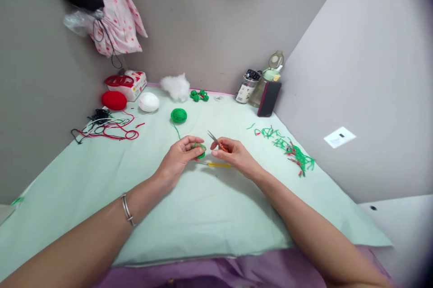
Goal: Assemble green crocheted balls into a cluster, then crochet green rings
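My left hand [184,155] is closed around a small green crocheted piece [200,152], most of it covered by the fingers. In my right hand [233,153] is a pair of small scissors [213,137] with orange handles, its blades pointing up and to the left. The two hands are close together above the table and do not touch. Below them lies a crochet hook [218,165] with a yellow handle. Just beyond the left hand sits a ball of green yarn [178,115], with a strand running from it toward that hand.
Red yarn [114,100], white yarn [149,102], tangled strands [111,128] and a tissue box [137,83] stand at left. White stuffing [176,86] and small green crocheted pieces [199,95] lie at the back. Yarn scraps [294,153], a phone [269,99] and a pen holder [246,89] are at right.
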`<move>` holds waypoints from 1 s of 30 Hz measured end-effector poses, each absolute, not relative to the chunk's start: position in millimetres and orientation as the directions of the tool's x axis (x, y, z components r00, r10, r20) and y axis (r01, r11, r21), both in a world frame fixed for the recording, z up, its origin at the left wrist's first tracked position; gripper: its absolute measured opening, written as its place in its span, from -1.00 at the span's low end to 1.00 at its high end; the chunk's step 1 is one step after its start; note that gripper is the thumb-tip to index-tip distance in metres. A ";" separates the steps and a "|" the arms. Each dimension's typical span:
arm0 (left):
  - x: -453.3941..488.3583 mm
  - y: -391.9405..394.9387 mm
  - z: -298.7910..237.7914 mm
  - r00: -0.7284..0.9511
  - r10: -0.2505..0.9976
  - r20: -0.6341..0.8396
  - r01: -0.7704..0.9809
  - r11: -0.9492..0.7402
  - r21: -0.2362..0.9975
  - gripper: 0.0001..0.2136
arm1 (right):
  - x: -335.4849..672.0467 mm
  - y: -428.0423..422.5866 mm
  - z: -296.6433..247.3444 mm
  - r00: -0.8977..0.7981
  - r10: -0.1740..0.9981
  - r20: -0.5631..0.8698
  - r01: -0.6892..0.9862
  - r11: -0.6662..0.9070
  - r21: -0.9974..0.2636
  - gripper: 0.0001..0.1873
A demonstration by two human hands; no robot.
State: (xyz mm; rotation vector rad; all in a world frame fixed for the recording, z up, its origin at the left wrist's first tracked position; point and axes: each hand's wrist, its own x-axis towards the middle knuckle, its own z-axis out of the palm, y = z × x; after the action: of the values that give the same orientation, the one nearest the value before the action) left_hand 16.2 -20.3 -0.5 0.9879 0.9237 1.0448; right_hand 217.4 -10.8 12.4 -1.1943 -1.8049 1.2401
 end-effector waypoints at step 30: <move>17.6 -18.5 -10.7 0.276 0.953 -0.123 -0.264 0.198 0.944 -0.72 | 210.3 -12.8 11.7 -0.277 0.960 -0.030 0.328 0.065 -0.942 -0.56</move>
State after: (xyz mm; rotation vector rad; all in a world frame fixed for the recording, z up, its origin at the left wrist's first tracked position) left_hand 17.6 -18.5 -10.7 0.9903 0.8854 1.0293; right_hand 210.3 -12.8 11.7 -1.2974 -1.6868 1.2210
